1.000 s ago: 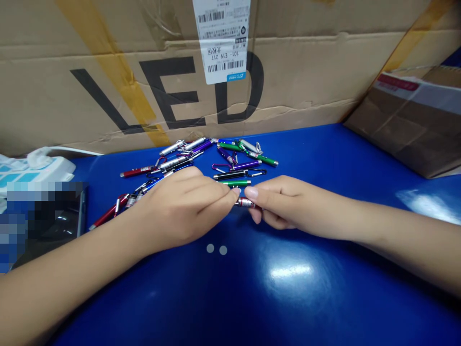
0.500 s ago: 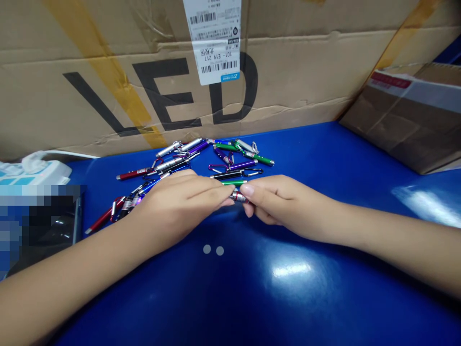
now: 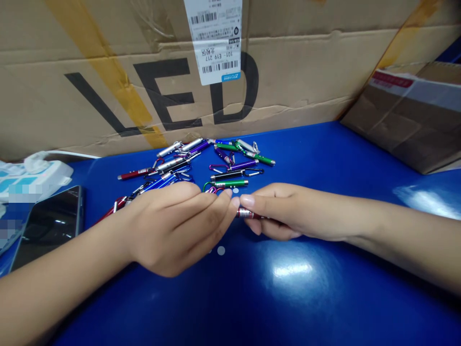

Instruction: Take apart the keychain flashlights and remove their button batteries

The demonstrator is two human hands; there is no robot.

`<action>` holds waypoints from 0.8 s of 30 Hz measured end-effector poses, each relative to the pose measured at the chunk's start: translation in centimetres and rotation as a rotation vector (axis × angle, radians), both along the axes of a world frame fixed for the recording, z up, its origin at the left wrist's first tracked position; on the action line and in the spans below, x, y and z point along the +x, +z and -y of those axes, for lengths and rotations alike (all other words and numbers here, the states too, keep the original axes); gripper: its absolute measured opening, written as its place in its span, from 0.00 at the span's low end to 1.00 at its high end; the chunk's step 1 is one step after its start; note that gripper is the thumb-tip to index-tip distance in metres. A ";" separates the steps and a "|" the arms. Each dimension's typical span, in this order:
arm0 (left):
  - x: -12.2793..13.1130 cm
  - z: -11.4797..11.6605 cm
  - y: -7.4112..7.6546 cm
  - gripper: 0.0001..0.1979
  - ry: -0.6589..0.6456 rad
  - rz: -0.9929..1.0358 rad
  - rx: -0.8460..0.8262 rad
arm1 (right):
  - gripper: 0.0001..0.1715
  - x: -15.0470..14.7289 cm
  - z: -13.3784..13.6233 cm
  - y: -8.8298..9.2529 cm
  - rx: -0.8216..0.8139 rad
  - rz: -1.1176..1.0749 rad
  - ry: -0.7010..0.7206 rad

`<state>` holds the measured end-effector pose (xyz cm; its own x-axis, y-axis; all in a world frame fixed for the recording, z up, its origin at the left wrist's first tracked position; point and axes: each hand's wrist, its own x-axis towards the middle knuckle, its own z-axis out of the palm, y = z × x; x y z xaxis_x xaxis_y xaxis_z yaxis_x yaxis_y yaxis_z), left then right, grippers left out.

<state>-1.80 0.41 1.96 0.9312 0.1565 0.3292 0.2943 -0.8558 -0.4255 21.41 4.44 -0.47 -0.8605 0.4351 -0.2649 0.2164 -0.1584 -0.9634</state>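
Observation:
My right hand (image 3: 288, 214) is closed round a small red keychain flashlight (image 3: 246, 213), whose silver tip sticks out toward the left. My left hand (image 3: 176, 226) is turned palm-up beside it, fingers together, their tips pinching something small at the flashlight's tip. A little round coin cell (image 3: 221, 250) lies on the blue table (image 3: 306, 288) under the hands. Behind the hands lies a scattered pile of several flashlights (image 3: 201, 161) in red, green, purple, blue, black and silver.
A big cardboard sheet printed "LED" (image 3: 162, 91) stands along the back. A cardboard box (image 3: 406, 120) sits at the right. A dark phone (image 3: 50, 226) and a white packet (image 3: 32, 175) lie at the left.
My left hand has rolled from palm-down to palm-up and lifted slightly. It now covers one of the two coin cells. My right hand with the flashlight has dropped a little toward me.

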 end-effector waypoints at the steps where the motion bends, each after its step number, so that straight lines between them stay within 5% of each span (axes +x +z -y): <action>1: 0.0 0.0 -0.1 0.13 0.016 0.006 -0.012 | 0.27 0.0 0.0 -0.1 -0.030 -0.022 -0.004; 4: 0.5 -0.4 -0.6 0.14 0.170 0.143 -0.179 | 0.27 -0.1 -0.1 -0.5 -0.025 -0.091 -0.049; 8: 1.8 -0.9 -0.8 0.13 0.294 0.444 -0.416 | 0.25 -0.1 0.0 -0.5 0.175 -0.148 -0.139; 15: 2.4 -1.0 -0.1 0.04 0.468 0.685 -1.097 | 0.26 -0.1 0.5 -0.1 0.515 -0.020 -0.210; 20: 2.1 -1.1 -0.2 0.06 0.447 0.620 -1.103 | 0.26 -0.2 0.5 0.1 0.427 -0.024 -0.217; 24: 1.7 -1.3 -0.4 0.07 0.370 0.524 -0.784 | 0.24 0.0 0.3 0.0 0.336 -0.054 -0.219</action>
